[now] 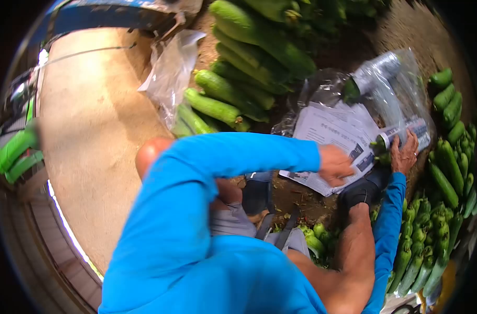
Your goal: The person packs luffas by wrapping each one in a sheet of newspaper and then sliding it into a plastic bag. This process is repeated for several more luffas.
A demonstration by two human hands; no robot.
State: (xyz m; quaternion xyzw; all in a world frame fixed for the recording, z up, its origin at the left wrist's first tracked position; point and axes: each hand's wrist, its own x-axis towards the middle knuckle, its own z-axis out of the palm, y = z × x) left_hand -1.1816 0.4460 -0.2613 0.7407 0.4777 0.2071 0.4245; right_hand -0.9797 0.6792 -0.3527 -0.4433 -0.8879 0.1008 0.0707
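By the right edge of the loose white printed sheets (324,128) on the brown dirt ground (305,200), right hand (404,154) has its fingers round a green vegetable rolled in printed paper (415,131). Left hand (335,165) is half curled over their near right side, can't tell if it's holding anything. Looks like two rolled, counting the paper-wrapped one in clear plastic (378,70) past the far corner; plenty of long green gourds (225,86) sit bare.

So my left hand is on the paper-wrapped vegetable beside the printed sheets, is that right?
Not the left: the head view shows your right hand on the paper-wrapped vegetable beside the printed sheets.
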